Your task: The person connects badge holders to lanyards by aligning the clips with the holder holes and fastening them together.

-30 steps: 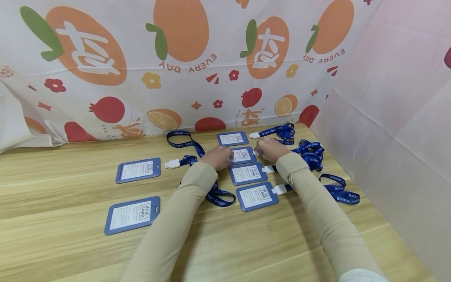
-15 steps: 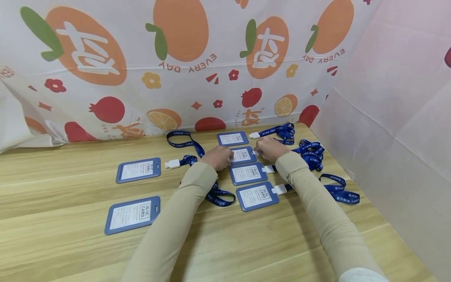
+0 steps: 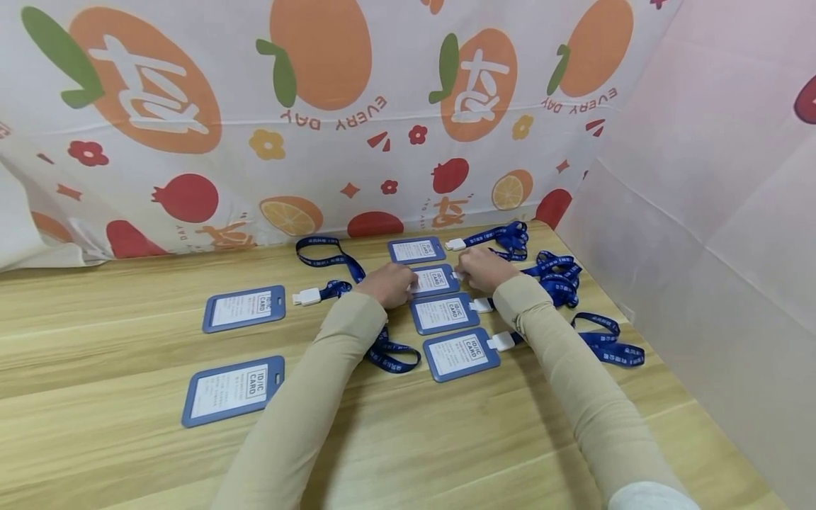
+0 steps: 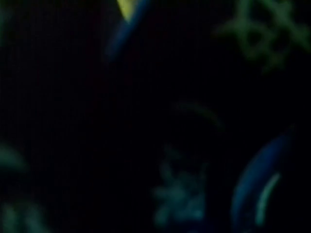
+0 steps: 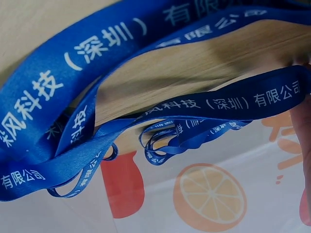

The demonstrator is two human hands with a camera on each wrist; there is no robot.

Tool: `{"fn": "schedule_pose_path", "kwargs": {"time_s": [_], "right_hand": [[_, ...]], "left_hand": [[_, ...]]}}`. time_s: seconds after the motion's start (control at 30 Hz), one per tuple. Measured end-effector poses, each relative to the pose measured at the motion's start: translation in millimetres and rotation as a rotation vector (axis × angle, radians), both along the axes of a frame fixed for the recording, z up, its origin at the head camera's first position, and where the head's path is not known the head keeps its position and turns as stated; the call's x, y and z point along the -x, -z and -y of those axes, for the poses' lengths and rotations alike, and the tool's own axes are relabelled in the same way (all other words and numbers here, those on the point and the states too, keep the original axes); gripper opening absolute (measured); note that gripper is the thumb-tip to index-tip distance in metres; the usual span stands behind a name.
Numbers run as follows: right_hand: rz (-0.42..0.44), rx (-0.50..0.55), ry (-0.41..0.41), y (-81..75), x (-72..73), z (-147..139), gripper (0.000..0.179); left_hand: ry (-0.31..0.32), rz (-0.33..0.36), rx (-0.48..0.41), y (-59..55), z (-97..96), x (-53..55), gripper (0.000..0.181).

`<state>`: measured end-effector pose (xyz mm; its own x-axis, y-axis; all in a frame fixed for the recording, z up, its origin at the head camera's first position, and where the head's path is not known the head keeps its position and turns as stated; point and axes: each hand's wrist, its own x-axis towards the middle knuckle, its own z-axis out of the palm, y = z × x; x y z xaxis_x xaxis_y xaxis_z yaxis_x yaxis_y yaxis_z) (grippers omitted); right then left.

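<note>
Hands unmoved; six card holders (image 3: 434, 280), apparently five lanyards (image 3: 552, 272).

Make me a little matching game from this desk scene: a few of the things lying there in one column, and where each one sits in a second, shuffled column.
Things
1. left hand
2. right hand
3. lanyard clip
4. nearest badge holder

Places
A. lying loose on the wood between the two groups of holders
B. at the near left of the table, with no lanyard on it
C. at the right end of the middle badge holder, by its white clip
D. at the left end of that same middle badge holder

Pairs: 1-D, 2-C, 3-A, 4-B
</note>
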<state>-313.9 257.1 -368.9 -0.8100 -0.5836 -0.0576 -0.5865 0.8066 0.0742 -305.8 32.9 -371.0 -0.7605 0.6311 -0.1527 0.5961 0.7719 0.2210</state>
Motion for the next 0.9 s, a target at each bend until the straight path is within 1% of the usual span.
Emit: {"fn": "schedule_pose_path", "kwargs": {"time_s": [0.2,0.43,0.63,0.9], "right_hand": [[-0.013,0.0,-0.01,-0.2,-0.6,-0.4,0.019],[-0.016,-0.008,-0.01,1.4,1.0,-1.1,0.018],[-0.01,-0.001,0.002,2.9,2.6,-0.8,0.019],[-0.004,0.003,0.019,1.6,0.9,1.0,0.019]], "left_hand": [[0.01,0.017,-0.015,-0.3,1.2,0.4,0.03],[-0.013,0.032,-0.019,0.6,0.2,0.7,0.029],[-0.01,0.014,-0.022,1.6,0.4,1.3,0.029],[-0.014,0.017,-0.036,3.4,1.0,2.6,0.03]]}}
